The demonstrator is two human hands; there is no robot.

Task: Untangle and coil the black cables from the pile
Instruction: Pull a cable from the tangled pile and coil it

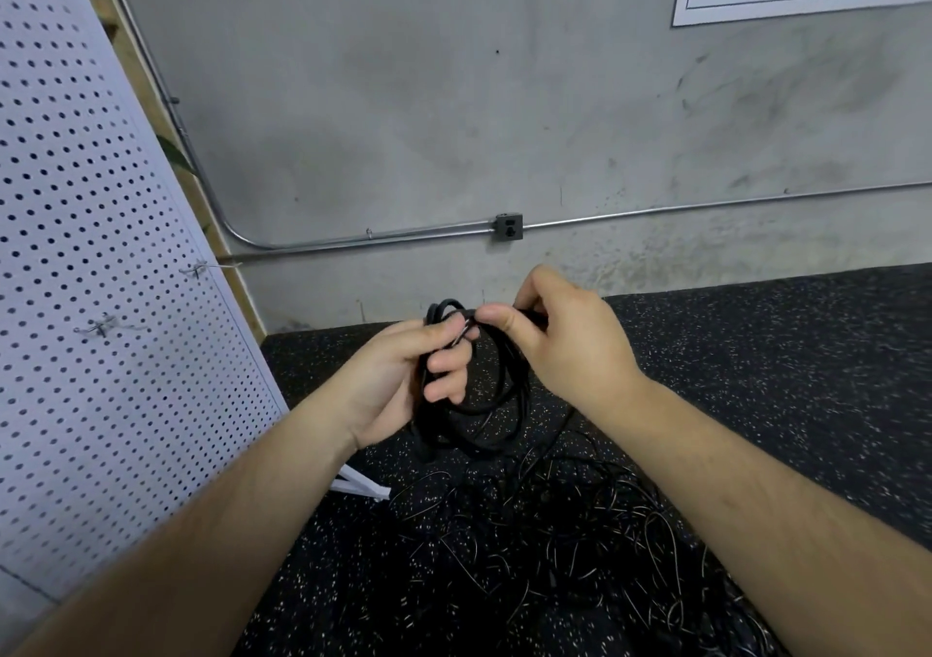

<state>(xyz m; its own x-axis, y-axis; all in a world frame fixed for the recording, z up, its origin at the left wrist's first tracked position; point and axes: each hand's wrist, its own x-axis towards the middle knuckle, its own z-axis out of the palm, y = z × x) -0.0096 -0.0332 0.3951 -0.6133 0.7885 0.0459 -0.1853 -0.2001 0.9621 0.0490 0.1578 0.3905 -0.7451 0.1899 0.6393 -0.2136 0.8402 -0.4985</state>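
A black cable coil point(497, 399) hangs in several loops between my hands, above the floor. My left hand point(403, 379) grips the loops on their left side, fingers curled around them. My right hand point(560, 338) pinches the top of the same coil between thumb and fingers, touching the left fingertips. One strand trails down from the coil to the tangled pile of black cables point(565, 545) lying on the speckled black floor below my forearms. The cable ends are hidden.
A white pegboard panel point(101, 303) with metal hooks leans at the left, its foot point(360, 487) beside the pile. A grey concrete wall stands ahead with a metal conduit point(383, 240) and an outlet box point(508, 226). Black rubber floor point(781, 379) stretches to the right.
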